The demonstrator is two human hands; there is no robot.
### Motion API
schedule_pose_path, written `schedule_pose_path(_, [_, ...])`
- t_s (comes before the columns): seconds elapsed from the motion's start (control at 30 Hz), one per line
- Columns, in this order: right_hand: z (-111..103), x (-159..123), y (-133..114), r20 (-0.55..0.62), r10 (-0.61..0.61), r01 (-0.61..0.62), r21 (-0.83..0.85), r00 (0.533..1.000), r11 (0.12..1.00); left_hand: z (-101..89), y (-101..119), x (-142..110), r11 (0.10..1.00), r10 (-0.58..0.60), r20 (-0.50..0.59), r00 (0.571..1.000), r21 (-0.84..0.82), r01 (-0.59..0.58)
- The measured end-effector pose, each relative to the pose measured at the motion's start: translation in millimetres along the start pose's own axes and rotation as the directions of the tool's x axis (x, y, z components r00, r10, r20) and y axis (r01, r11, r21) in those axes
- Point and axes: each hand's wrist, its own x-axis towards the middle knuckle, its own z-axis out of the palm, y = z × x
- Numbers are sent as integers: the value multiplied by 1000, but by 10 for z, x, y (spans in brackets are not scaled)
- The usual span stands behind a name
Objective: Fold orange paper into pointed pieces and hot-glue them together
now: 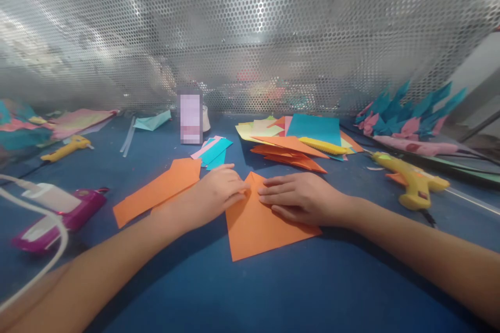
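Nearest cam: bare forearms (pixel 414 242) angle in from near left & near right over blue tbl (pixel 250 302), w/ orange sheet (pixel 255 239) btwn them, mid-scene. R hand (pixel 308 195) lies flat on sheet's right part, fingers straight & released; L hand (pixel 219 190) has bent fingers at its far left edge, can't tell if pinching. Orange pcs (pixel 164 187) lie left, orange stack (pixel 289 153) far right of sheet, yellow glue gun (pixel 416 182) right.

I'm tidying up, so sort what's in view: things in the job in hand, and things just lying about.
In the job:
orange sheet, touched by left hand and right hand;
probably stacked orange papers.

Apparently lying about:
yellow glue gun at right;
white charger;
teal paper spikes.
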Motion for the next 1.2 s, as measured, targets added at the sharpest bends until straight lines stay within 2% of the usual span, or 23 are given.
schedule_pose_path(0.1, [0, -1, -3, -1, -6, 6, 1, 1000, 1000, 154, -42, 52, 999, 11, -75, 997, 45, -8])
schedule_pose_path(0.23, [2, 4, -10, -7, -9, 9, -8, 1000, 1000, 213, -95, 75, 999, 32, -130, 991, 41, -26])
schedule_pose_path(0.4, [9, 2, -10, -9, -23, 23, 8, 1000, 1000, 214, -129, 80, 998, -62, -26, 998, -16, 62])
schedule_pose_path(0.83, [14, 10, 11, -9, -48, 48, 11, 999, 999, 180, -94, 76, 983, -161, 103, 982, 101, 151])
schedule_pose_path(1.0, [11, 5, 14, -9, -60, 60, 3, 998, 998, 154, -104, 93, 982, -165, 128, 978, 110, 152])
schedule_pose_path(1.2, [4, 20, 0, -11, -58, 58, 5, 998, 998, 162, -108, 116, 978, -164, 102, 981, 147, 148])
